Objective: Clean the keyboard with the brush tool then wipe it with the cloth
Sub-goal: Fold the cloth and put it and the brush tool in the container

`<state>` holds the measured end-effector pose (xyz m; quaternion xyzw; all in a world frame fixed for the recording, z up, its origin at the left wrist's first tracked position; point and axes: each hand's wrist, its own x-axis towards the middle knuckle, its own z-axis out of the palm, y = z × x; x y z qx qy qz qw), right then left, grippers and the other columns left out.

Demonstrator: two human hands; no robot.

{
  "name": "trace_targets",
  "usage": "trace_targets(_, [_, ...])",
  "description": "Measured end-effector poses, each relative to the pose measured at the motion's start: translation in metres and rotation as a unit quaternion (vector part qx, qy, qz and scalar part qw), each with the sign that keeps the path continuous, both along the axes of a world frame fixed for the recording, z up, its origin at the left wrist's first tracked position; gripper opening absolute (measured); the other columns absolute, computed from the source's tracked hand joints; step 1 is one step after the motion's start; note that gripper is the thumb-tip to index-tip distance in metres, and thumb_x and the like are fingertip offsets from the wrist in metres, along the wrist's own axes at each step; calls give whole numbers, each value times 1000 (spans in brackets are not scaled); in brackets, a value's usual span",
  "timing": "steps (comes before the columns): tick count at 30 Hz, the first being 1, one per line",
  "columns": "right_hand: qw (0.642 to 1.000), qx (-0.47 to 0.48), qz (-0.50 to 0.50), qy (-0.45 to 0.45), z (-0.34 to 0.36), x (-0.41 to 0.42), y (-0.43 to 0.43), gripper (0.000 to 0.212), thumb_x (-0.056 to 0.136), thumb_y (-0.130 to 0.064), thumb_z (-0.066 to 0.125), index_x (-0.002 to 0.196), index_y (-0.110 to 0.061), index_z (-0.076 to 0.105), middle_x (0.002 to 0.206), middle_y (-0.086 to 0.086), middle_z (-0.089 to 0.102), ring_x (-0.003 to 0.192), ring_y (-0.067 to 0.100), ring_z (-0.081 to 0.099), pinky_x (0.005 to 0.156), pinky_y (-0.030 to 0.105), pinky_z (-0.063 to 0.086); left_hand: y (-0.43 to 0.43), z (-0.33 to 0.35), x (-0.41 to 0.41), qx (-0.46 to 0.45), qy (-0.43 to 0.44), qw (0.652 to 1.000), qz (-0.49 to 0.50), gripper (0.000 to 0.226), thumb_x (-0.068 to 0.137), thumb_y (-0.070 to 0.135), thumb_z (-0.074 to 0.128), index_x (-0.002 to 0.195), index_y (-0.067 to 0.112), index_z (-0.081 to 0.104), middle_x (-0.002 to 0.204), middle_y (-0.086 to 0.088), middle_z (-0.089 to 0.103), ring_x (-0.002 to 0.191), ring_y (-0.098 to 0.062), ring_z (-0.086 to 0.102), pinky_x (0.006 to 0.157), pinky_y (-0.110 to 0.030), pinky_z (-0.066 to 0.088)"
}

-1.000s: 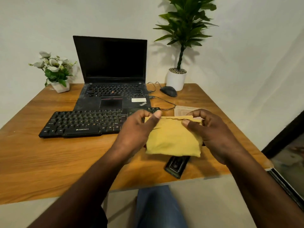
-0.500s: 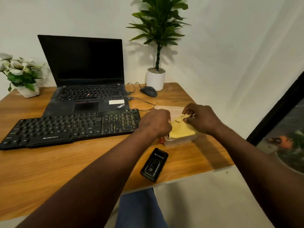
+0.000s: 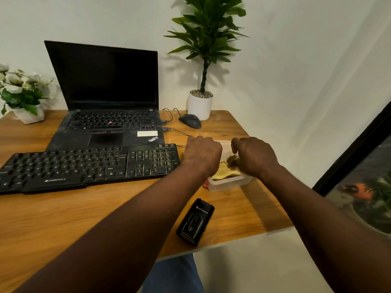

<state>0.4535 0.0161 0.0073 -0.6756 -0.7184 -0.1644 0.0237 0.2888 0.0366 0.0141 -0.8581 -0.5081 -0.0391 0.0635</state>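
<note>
Yellow cloth [image 3: 224, 173] sat in a clear tub [image 3: 228, 183] just right of the keyboard [image 3: 84, 166]. My right hand [image 3: 256, 157] pinched it. My left hand [image 3: 202, 154] was curled over the tub, couldn't tell if it gripped anything. Black case [image 3: 195, 222] lay nearer me.

ZEBRONICS on keyboard [image 3: 84, 166], ThinkPad on laptop [image 3: 135, 142], STRIFF on black case [image 3: 195, 222].

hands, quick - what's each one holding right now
Left hand: fingers curled over the container, grip hidden, cannot tell.
Right hand: pinching the yellow cloth.
</note>
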Motion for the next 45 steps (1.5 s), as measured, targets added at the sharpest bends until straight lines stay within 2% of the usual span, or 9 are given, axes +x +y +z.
trace_targets(8, [997, -42, 20, 62, -5, 13, 9, 29, 84, -26, 79, 81, -30, 50, 81, -8, 55, 75, 19, 53, 60, 31, 41, 5, -6, -5, -17, -16, 1000, -12, 40, 90, 21, 67, 129, 21, 59, 126, -9, 56, 122, -33, 50, 98, -51, 41])
trace_targets(14, [992, -32, 46, 111, -5, 19, -2, 26, 82, -33, 80, 82, -31, 53, 86, -10, 60, 74, 16, 55, 60, 33, 47, -6, -5, -10, -8, -129, 989, -79, 10, 89, 35, 67, 98, 38, 65, 133, 3, 49, 124, -27, 37, 97, -48, 39])
trace_targets(18, [986, -104, 104, 73, -2, 10, -9, 17, 82, -40, 83, 90, -34, 70, 90, -15, 68, 80, 9, 60, 66, 30, 53, -7, -14, -10, -48, 3, 999, -7, 31, 87, 42, 70, 115, 29, 72, 155, -1, 35, 140, -35, 20, 106, -58, 27])
trace_targets(25, [995, -95, -1, -25, -4, 4, -8, 40, 80, -65, 75, 103, -32, 78, 91, -6, 73, 82, 15, 65, 71, 32, 58, -6, -3, -10, -88, 60, 994, 21, 38, 86, 37, 72, 122, 25, 68, 150, -5, 40, 141, -38, 21, 106, -62, 26])
trace_targets(28, [996, -69, 3, 62, 3, 6, -27, 30, 85, -57, 75, 103, -34, 79, 97, -9, 76, 83, 11, 64, 71, 32, 57, -20, -5, -29, -34, -79, 996, -8, 40, 87, 52, 69, 123, 33, 68, 153, 1, 42, 139, -31, 29, 107, -55, 31])
trace_targets(31, [975, 27, 48, 215, 9, 3, -65, 13, 90, -47, 75, 93, -35, 77, 91, -22, 72, 72, 3, 61, 66, 25, 48, -61, -5, -57, 14, -268, 963, 12, 43, 91, 57, 61, 128, 36, 55, 130, 6, 56, 121, -20, 45, 103, -45, 39])
trace_targets(36, [934, 21, 113, 338, -3, -14, -123, 6, 86, -38, 81, 90, -34, 79, 76, -35, 65, 73, -2, 64, 58, 8, 40, -121, -24, -95, -237, -119, 962, 61, 89, 67, 98, 47, 125, 31, 45, 116, 6, 59, 105, -17, 54, 96, -42, 46])
trace_targets(42, [935, -158, 182, 261, -24, -23, -139, 66, 77, -64, 72, 139, -51, 54, 139, -35, 52, 115, -4, 59, 89, 22, 53, -133, -28, -87, -172, -109, 979, 2, 62, 81, 62, 69, 128, 27, 50, 119, 4, 56, 107, -17, 49, 90, -35, 48])
trace_targets(45, [928, -175, 205, 257, -13, -24, -138, 69, 78, -61, 77, 142, -49, 51, 138, -32, 55, 122, -6, 54, 97, 21, 50, -129, -15, -82, -149, -121, 980, -51, 58, 84, 59, 68, 131, 28, 52, 121, 5, 57, 110, -15, 45, 91, -34, 45])
